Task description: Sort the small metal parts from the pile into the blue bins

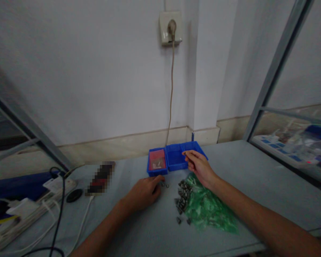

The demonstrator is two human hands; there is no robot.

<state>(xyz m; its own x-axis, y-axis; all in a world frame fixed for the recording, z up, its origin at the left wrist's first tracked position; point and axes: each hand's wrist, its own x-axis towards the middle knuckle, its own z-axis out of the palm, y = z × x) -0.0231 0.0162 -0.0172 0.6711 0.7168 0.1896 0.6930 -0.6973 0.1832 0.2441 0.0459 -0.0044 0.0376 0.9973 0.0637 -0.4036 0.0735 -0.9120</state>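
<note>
My right hand (pixel 199 167) hovers above the front right of the blue bins, thumb and fingertips pinched together. Whatever they hold is too small to make out. On the table, my left hand (pixel 144 192) lies with bent fingers, thumb and forefinger apart. Beside its fingertips are a few small metal parts (pixel 167 185). A heap of dark metal pieces (pixel 183 196) spills from a crumpled green plastic bag (pixel 212 210) below my right wrist. The left blue bin (pixel 157 173) contains a pink sheet (pixel 157 156) and a clear packet; the middle blue bin (pixel 175 166) adjoins it.
At the left are a pixelated phone-like object (pixel 100 178) with a white cable, a round black disc (pixel 74 195) and a power strip (pixel 24 223) with cables. Metal frames flank the table. Another power strip (pixel 280 151) stands beyond the right frame.
</note>
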